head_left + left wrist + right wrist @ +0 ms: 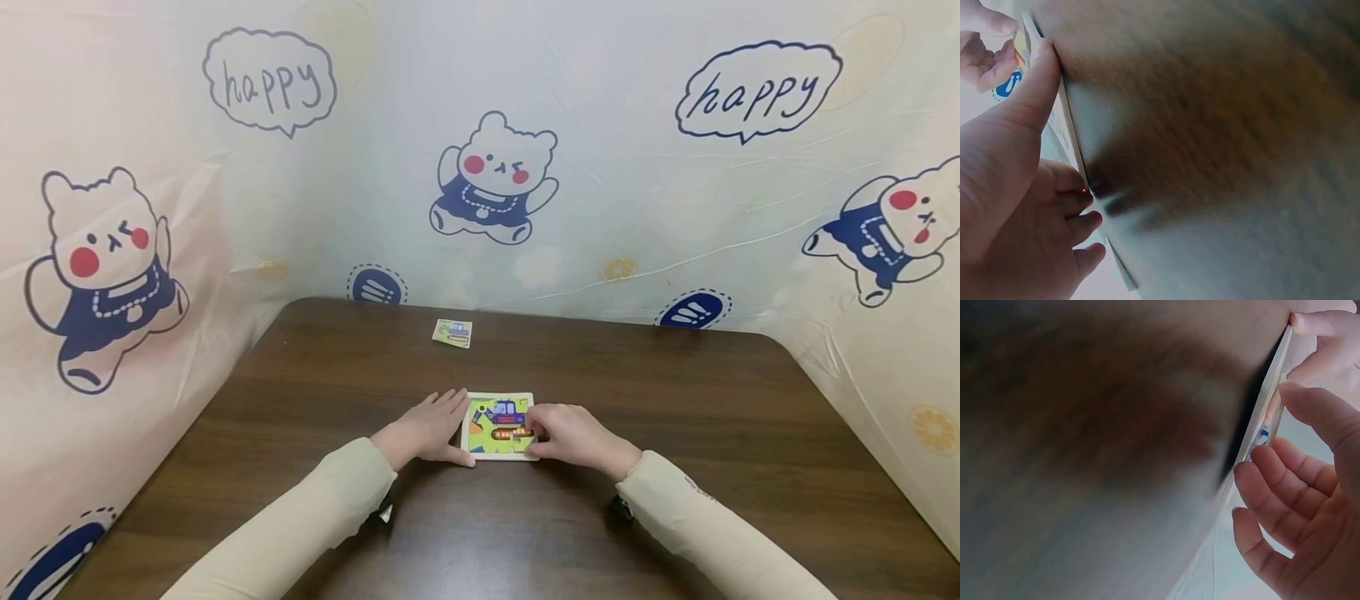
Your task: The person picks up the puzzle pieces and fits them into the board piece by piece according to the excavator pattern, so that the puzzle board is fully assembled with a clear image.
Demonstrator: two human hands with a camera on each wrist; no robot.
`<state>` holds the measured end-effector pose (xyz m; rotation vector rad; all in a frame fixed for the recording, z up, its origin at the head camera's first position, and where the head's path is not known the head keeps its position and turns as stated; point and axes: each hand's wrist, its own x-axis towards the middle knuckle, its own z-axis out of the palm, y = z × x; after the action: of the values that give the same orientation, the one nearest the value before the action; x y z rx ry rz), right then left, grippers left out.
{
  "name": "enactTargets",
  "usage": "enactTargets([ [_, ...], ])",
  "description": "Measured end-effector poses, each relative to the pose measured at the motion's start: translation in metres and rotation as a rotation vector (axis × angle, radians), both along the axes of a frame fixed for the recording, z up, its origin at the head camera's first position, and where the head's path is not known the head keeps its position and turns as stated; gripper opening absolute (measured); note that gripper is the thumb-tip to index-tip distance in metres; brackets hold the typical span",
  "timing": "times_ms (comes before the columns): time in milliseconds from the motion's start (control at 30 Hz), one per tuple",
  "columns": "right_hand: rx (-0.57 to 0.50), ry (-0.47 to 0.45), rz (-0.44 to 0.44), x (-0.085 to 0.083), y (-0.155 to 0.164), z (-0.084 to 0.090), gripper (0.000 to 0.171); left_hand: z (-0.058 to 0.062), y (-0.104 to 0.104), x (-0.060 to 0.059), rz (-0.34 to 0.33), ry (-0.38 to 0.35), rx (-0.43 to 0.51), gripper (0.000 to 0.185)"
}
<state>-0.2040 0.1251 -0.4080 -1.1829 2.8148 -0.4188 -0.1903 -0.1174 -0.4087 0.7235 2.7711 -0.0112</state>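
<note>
A square jigsaw puzzle board with a white rim lies on the table, picturing a blue excavator with orange tracks on green. My left hand rests along its left side, fingers stretched to the far corner and thumb at the near corner. At the right edge of the board, my right hand pinches a puzzle piece between thumb and fingers. The right wrist view shows this piece tilted up from the board's surface, seen nearly edge-on. Most of it is hidden by the fingers in the head view.
A small card with the same excavator picture lies farther back on the dark wooden table. Behind and beside the table hangs a pale curtain printed with cartoon bears.
</note>
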Motion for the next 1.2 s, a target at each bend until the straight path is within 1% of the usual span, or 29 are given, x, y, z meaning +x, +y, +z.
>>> enactTargets([
  [167, 0.012, -0.013, -0.009, 0.0, -0.0019, 0.0007, 0.025, -0.0003, -0.0001, -0.0005, 0.002, 0.002, -0.004, 0.097],
  [433, -0.007, -0.013, 0.012, -0.0021, -0.0018, -0.0016, 0.027, -0.0007, 0.0002, -0.0007, 0.002, 0.002, -0.026, 0.098],
  [667, -0.035, 0.002, 0.082, -0.0026, -0.0012, -0.0024, 0.012, -0.0006, 0.0009, -0.0006, 0.0, 0.003, -0.026, 0.098],
  [767, -0.035, 0.012, 0.105, -0.0026, -0.0015, -0.0026, 0.009, -0.0015, 0.0009, -0.0008, 0.003, 0.003, -0.027, 0.098],
  [900, -0.024, 0.031, 0.112, -0.0034, -0.003, -0.0034, 0.009, -0.0026, 0.0003, -0.0015, 0.007, 0.007, -0.028, 0.099],
  [1200, -0.003, 0.039, 0.12, -0.0043, -0.0063, -0.0051, 0.016, -0.0026, 0.0001, -0.0014, -0.004, 0.005, -0.017, 0.098],
])
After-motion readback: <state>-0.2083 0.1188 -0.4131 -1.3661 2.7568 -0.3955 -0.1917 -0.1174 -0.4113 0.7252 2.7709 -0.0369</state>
